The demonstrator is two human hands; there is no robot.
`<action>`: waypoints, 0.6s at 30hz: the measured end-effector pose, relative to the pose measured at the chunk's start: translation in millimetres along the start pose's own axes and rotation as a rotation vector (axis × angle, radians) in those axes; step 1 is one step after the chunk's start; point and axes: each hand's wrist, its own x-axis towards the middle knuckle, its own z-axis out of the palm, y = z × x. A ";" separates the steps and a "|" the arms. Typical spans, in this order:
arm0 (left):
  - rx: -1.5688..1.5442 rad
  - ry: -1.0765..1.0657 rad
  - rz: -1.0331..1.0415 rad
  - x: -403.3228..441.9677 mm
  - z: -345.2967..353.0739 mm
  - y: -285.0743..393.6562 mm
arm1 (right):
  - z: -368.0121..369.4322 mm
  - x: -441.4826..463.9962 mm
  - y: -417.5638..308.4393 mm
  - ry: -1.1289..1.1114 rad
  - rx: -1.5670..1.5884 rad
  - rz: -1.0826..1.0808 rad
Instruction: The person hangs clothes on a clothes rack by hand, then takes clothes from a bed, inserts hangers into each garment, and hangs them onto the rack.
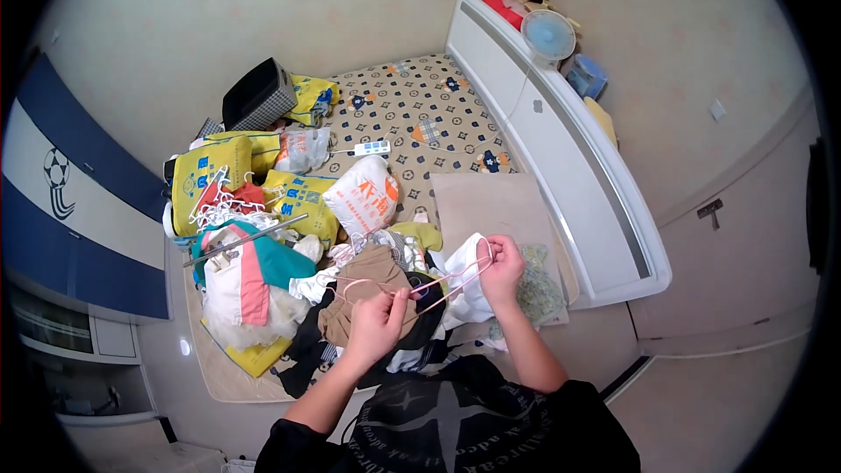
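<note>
My left hand is closed on a thin pink clothes hanger near its hook end. Farther right, my right hand grips the other end of that hanger. A white garment shows just behind the hanger, beside my right hand; whether the fingers also pinch it I cannot tell. Below the hands spreads a heap of clothes, with a brown garment on top and black cloth around it.
Left on the bed lie white hangers, a metal rod, a teal, white and pink garment and yellow bags. Behind are a white bag, a power strip and a black bin. A white headboard stands right.
</note>
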 end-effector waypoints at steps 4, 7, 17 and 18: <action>0.068 0.009 0.121 0.0 3.3 2.2 | -0.5 5.1 10.6 0.132 0.129 0.105; 0.096 -0.007 0.133 -1.7 7.0 4.5 | -6.5 1.7 0.8 0.145 0.074 0.129; 0.145 -0.010 0.126 9.7 46.1 10.5 | 4.9 -37.5 -27.7 0.027 -0.046 -0.131; 0.119 0.000 0.161 12.1 49.4 3.3 | 2.7 -37.2 -24.6 -0.009 -0.018 -0.138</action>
